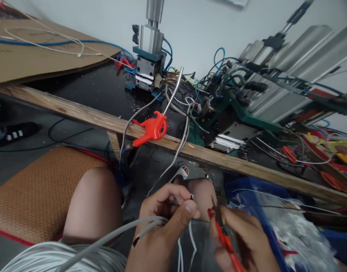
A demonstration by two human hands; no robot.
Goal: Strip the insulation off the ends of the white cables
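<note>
My left hand [167,223] is closed on a grey cable [119,232], with thumb and index finger pinching near a small dark tip. Another cut cable end with dark wires inside juts out below the same fingers. Thin white strands [192,241] hang down beneath this hand. In my right hand [247,234] are red-handled pliers [225,241], their dark jaws pointing up, apart from the cable. My right fingers are partly blurred, and the exact form of the jaws is hard to make out. A coil of grey cable [62,257] lies at my lap on the left.
A red air blow gun [152,130] with a metal tube hangs at the wooden bench edge [218,158]. Metal presses [149,56] stand on the bench. To the right is a blue bin [247,189] with clear plastic; at left, a woven seat [48,189] and another person's shoe [20,132].
</note>
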